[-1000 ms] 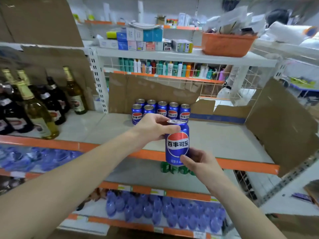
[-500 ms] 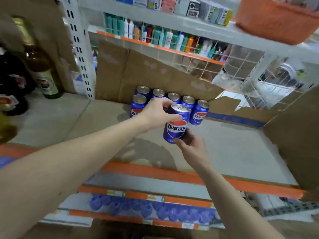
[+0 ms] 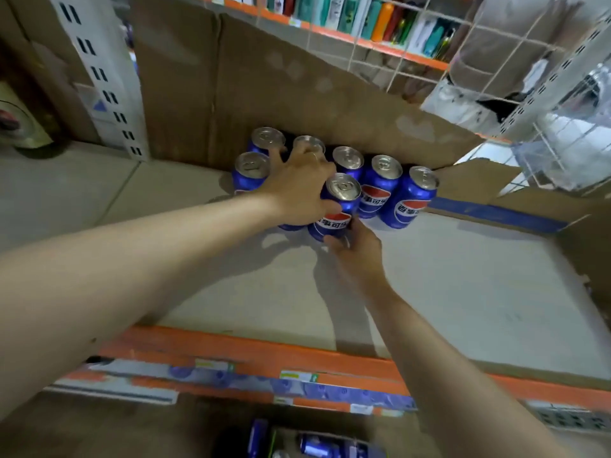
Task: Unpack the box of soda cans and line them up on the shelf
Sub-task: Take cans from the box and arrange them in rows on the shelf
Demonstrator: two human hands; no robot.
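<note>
Shelf (image 3: 446,292): the pale deck I stock from afar carries a cluster of blue soda cans at the back, against a cardboard panel (image 3: 264,87).
Cluster: six standing cans (image 3: 383,183) show their tops, touching one another in two loose rows.
Left hand (image 3: 297,190): my fingers spread over the rear cans' tops while the thumb side presses the new can (image 3: 337,206).
Right hand (image 3: 358,251): fingers curl round that can's base, apparently setting it in the front row.
Handling: I judge it rigid, smooth, fairly heavy if full, dentable; best gripped round the mid-wall.
Box (image 3: 317,444): below the shelf, blurred, more cans inside.
</note>
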